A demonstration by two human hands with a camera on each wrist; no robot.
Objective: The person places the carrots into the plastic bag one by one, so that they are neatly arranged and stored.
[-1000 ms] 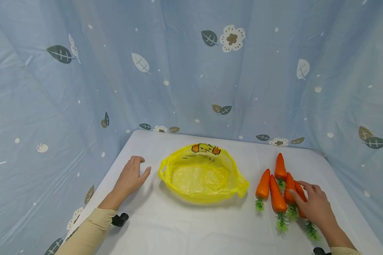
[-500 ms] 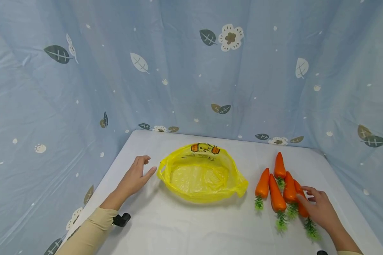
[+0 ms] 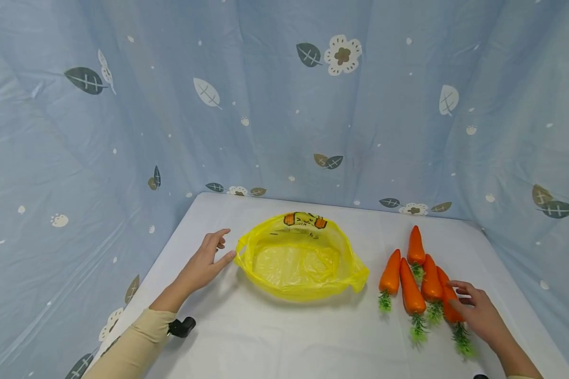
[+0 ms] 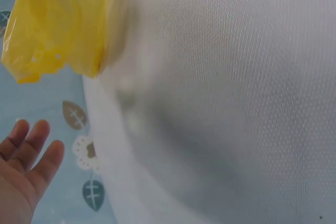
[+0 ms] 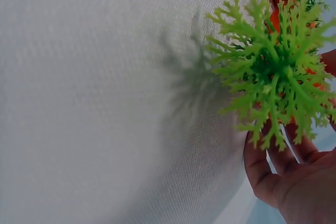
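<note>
While your right hand [image 3: 479, 316] curls its fingers round the rightmost carrot [image 3: 448, 302], your left hand [image 3: 204, 263] rests flat and relaxed, fingertips just beside the yellow bag [image 3: 301, 258].

Yellow bag [image 3: 301, 260], orange carrots [image 3: 411, 289] (green tops).

1. Counted five orange plastic carrots with green leafy tops [image 3: 411, 292], lying close together on the right side.
2. Counted one crumpled yellow plastic bag with its mouth open [image 3: 300, 258], near the middle.
3. Counted one table under a white cloth [image 3: 284, 337].
4. Counted two bare hands: one left hand [image 3: 204, 263] and one right hand [image 3: 479, 315].
5. Counted one pale blue curtain printed with leaves and flowers [image 3: 275, 105] behind.
</note>
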